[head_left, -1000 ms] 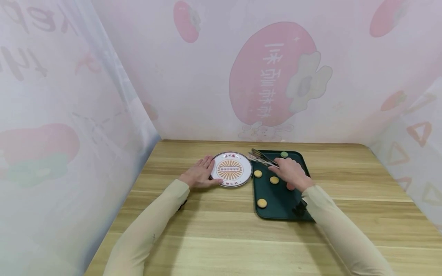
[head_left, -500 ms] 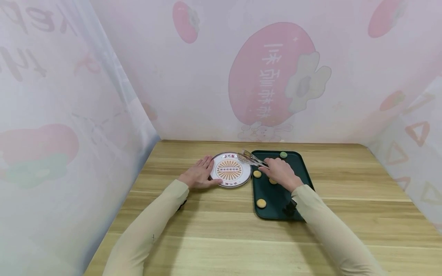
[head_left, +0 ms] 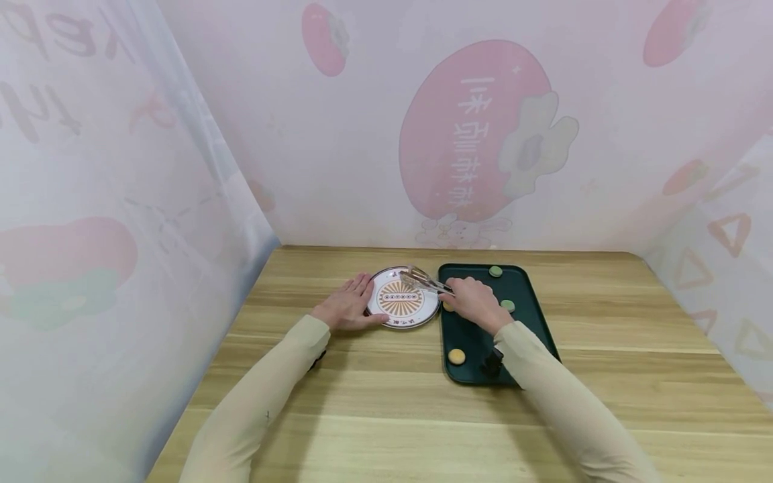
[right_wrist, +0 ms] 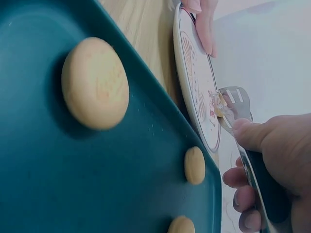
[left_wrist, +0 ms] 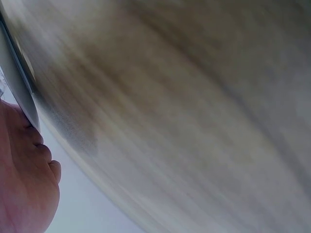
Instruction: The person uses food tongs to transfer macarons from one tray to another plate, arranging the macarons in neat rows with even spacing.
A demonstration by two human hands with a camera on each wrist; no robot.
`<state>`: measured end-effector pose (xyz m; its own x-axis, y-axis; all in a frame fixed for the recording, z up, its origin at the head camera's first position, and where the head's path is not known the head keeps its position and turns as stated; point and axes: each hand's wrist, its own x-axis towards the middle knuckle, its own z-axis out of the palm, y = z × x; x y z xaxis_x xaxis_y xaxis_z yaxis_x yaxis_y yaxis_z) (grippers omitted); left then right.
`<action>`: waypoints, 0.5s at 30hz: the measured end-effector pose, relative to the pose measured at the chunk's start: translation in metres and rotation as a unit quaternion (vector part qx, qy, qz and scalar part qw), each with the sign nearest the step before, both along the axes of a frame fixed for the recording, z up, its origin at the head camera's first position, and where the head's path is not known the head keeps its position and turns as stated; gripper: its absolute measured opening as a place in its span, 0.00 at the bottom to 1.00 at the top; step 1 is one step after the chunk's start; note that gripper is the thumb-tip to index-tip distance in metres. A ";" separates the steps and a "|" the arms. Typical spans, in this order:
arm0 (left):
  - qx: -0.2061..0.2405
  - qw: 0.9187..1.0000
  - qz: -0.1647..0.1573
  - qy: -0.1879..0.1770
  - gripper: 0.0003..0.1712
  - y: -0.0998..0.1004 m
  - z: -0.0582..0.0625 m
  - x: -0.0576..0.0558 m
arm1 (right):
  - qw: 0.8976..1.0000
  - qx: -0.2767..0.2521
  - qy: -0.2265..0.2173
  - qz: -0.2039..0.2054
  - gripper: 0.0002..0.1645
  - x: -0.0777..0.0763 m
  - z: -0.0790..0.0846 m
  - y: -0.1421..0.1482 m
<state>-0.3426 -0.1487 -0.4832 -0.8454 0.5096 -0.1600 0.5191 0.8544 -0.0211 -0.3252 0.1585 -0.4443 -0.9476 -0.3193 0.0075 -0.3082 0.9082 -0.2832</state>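
My right hand [head_left: 477,302] grips metal serving tongs [head_left: 421,278] with a dark handle part, their slotted ends over the upper right of a round white plate [head_left: 401,307]. The plate has an orange sunburst and red lettering. In the right wrist view, the tong ends [right_wrist: 235,103] stand close over the plate; what lies between them is unclear. My left hand [head_left: 349,304] rests at the plate's left edge with fingers extended and thumb along the near rim. Small round macarons lie on a dark green tray: a yellow one [head_left: 457,356] near the front, a green one [head_left: 495,271] at the back.
The dark green tray [head_left: 471,377] stands right beside the plate, partly under my right forearm. Another green macaron [head_left: 507,306] shows beyond my right wrist. A wooden table [head_left: 374,416] carries everything, and printed pink-and-white curtains [head_left: 338,147] hang behind and at the sides.
My right hand has carried the tongs leftward from above the tray to over the plate, uncovering a green macaron on the tray. My left hand and the plate have stayed put.
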 end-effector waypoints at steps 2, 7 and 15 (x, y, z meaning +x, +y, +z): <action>-0.001 1.000 0.001 0.000 0.63 0.000 0.000 0.000 | 1.000 0.000 -0.003 0.002 0.22 -0.001 -0.001 -0.004; -0.001 1.000 0.000 0.000 0.63 0.000 -0.001 0.000 | 1.000 0.010 -0.006 0.005 0.24 -0.004 -0.003 -0.014; -0.001 1.000 -0.006 0.005 0.64 0.000 0.001 0.000 | 1.000 0.014 0.000 0.005 0.27 -0.006 -0.005 -0.022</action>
<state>-0.3429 -0.1485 -0.4826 -0.8411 0.5188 -0.1531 0.5285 0.8484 -0.0286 -0.3311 0.1368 -0.4492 -0.9443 -0.3290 -0.0013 -0.3176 0.9127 -0.2571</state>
